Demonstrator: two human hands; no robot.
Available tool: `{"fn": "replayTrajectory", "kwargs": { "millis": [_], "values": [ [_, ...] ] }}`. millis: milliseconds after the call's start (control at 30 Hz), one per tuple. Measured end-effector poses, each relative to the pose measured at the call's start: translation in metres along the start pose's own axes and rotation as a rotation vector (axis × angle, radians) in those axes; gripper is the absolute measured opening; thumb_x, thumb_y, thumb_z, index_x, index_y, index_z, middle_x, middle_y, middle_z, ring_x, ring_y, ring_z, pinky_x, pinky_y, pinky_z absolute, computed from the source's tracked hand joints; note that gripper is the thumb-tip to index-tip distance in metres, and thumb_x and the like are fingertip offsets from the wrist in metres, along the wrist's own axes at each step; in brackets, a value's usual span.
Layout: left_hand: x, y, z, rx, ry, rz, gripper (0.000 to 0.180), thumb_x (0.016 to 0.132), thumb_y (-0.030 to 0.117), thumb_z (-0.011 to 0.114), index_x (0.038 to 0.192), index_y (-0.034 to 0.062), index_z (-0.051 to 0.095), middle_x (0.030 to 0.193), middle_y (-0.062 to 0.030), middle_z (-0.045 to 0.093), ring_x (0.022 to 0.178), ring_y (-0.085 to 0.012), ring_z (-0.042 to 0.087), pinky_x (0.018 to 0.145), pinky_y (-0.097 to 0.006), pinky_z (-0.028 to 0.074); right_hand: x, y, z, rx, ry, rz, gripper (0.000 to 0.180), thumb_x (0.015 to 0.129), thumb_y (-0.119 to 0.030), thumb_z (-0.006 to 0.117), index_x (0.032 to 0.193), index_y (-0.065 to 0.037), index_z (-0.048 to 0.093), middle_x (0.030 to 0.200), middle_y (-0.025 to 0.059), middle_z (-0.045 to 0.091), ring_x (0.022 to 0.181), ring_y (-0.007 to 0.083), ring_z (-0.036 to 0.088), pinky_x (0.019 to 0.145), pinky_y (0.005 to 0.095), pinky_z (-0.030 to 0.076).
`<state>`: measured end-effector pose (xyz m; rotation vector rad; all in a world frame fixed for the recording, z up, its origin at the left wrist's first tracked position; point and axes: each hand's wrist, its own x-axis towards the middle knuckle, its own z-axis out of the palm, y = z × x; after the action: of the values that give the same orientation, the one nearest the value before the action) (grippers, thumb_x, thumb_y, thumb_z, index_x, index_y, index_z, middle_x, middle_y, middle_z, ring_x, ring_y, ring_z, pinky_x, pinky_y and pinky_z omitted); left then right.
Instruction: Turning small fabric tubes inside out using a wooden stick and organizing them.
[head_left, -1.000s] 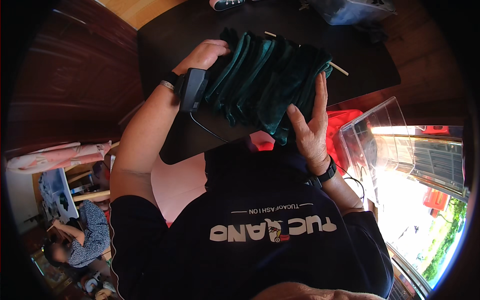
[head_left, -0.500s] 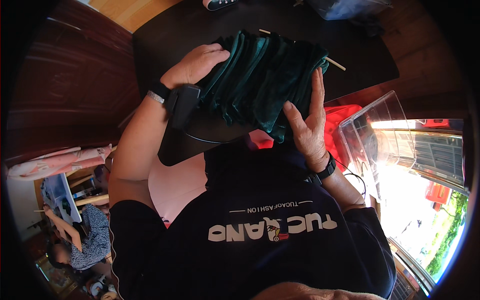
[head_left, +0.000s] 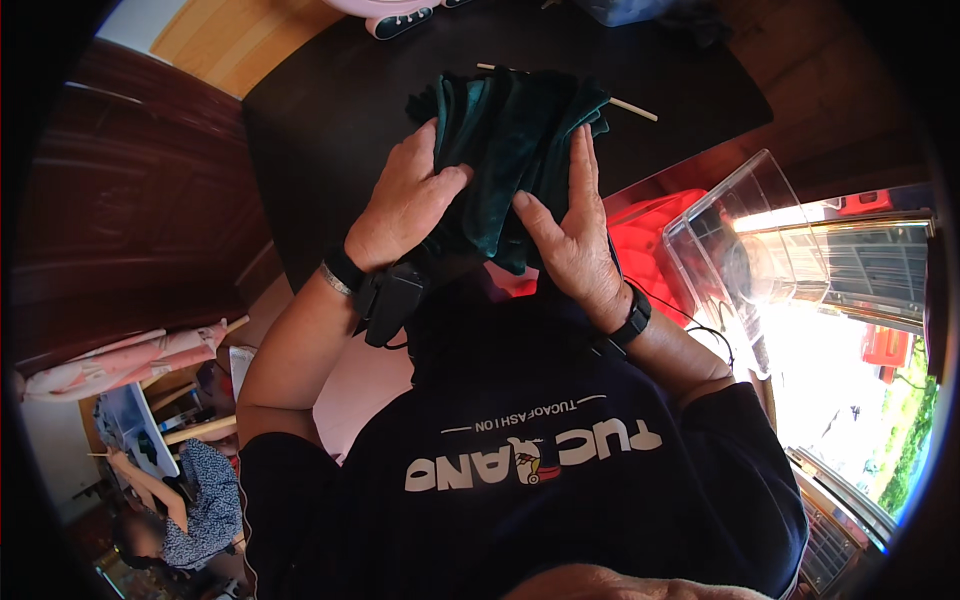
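Note:
A bundle of dark green velvet cloth in several upright folds stands at the near part of the black table. My left hand grips its left side, the thumb lying across the front folds and the fingers partly hidden behind. On the opposite side my right hand presses the cloth, its fingers straight along the edge and its thumb against the front. Between the two hands the folds are squeezed together. A thin pale stick pokes out on the right beyond the cloth; its middle is hidden behind the folds.
The black table has a curved edge. At its far side are a pink item with dark shoe shapes and a plastic bag. On the right stand a red stool and a clear plastic bin. Another person sits at lower left.
My left hand has come inward toward my right, and its thumb now lies over the front of the cloth. The velvet bundle is squeezed much narrower. The whole view has shifted slightly.

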<state>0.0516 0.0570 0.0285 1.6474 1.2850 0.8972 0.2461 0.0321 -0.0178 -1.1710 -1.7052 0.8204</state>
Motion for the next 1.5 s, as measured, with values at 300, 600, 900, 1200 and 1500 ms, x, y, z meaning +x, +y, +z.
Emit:
{"fn": "replayTrajectory", "kwargs": {
  "millis": [300,600,900,1200,1500],
  "values": [
    [-0.003,-0.02,-0.023,-0.03,0.106,-0.1,0.079,0.089,0.049,0.05,0.137,-0.0102,0.028,0.14,-0.0298,0.034,0.13,-0.0351,0.037,0.106,-0.034,0.029,-0.003,0.008,-0.005,0.215,0.041,0.02,0.09,0.082,-0.026,0.067,0.145,0.004,0.011,0.151,0.0271,0.009,0.141,0.0347,0.013,0.113,0.04,0.018],
    [-0.014,0.028,-0.005,0.85,0.152,0.375,0.048,0.083,0.039,0.058,0.102,-0.0049,0.062,0.124,-0.0288,0.048,0.118,-0.0417,0.045,0.099,-0.046,0.036,-0.005,0.007,-0.006,0.174,0.054,-0.003,0.085,0.085,-0.027,0.064,0.144,0.005,0.013,0.151,0.0268,0.013,0.141,0.0337,0.014,0.113,0.0393,0.017],
    [-0.033,0.045,0.044,1.048,-0.031,0.382,0.074,0.075,0.032,0.065,0.133,-0.0036,0.036,0.132,-0.0246,0.041,0.123,-0.0395,0.04,0.104,-0.047,0.03,-0.004,0.01,-0.005,0.456,0.17,-0.022,0.062,0.097,-0.029,0.043,0.143,0.006,0.02,0.15,0.0241,0.018,0.142,0.0306,0.015,0.113,0.0359,0.015],
    [-0.023,0.029,0.023,0.699,0.153,0.439,0.049,0.071,0.001,0.052,0.12,-0.0022,0.049,0.094,-0.0176,0.06,0.09,-0.0343,0.056,0.086,-0.041,0.042,-0.002,0.013,-0.007,0.525,0.13,0.075,0.062,0.097,-0.03,0.043,0.143,0.006,0.021,0.151,0.0233,0.019,0.142,0.0305,0.015,0.113,0.0347,0.015],
    [-0.02,0.033,0.019,0.709,0.137,0.387,0.049,0.073,0.007,0.056,0.121,-0.0006,0.05,0.092,-0.0162,0.059,0.086,-0.0335,0.056,0.084,-0.042,0.042,-0.005,0.015,-0.005,0.552,0.134,0.07,0.061,0.097,-0.03,0.043,0.142,0.006,0.022,0.15,0.0238,0.02,0.141,0.0307,0.016,0.113,0.0346,0.016]
  ]
}}
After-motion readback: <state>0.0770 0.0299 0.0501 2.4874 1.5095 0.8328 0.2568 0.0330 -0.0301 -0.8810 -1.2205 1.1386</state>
